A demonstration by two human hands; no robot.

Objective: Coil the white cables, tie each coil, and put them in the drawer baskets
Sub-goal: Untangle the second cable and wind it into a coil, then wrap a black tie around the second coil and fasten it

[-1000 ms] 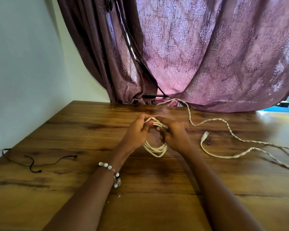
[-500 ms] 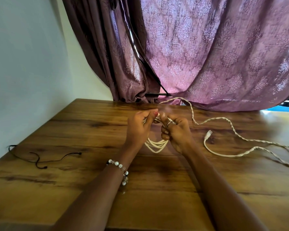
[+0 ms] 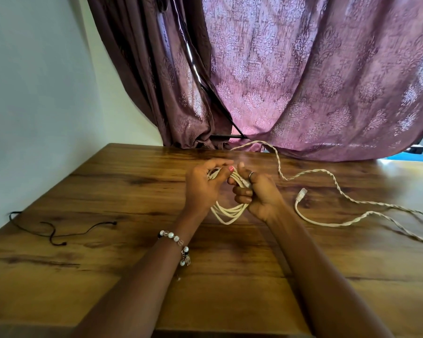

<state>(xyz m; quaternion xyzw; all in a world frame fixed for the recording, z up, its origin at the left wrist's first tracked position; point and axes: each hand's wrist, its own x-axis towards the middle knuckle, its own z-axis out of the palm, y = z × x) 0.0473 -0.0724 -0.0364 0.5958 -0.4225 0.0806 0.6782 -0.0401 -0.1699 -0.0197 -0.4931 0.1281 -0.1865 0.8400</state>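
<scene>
Head view: looking down at two bare arms stretched over a wood tabletop [image 3: 108, 181], everything happening around the middle.
Coil: white coil [image 3: 230, 211] of several loops, held up between both hands, bottom loops hanging just over the tabletop.
Left hand: left hand [image 3: 202, 189] has its fingers [image 3: 217, 164] curled shut around the top left of the coil, thumb with a pink nail pressed on the strands.
Right hand: right hand [image 3: 259, 193] is closed on the right side of the coil too, index pointing up with a ring on it, other fingers folded in. Looks like a plug end sits in that grip, can't say for sure.
Loose cable: a twisted white cable [image 3: 337, 189] snakes across the right side of the tabletop from the curtain to the right edge, its plug [image 3: 301, 194] lying just right of the right hand, not touching it.
Bracelet: beaded bracelet [image 3: 175, 242] on the left wrist.
Black cord: thin black cord [image 3: 59, 232] lying near the left edge, well apart from the hands.
Background: purple patterned curtain [image 3: 303, 81] hanging to the back edge, plain wall [image 3: 34, 93] on the left.
</scene>
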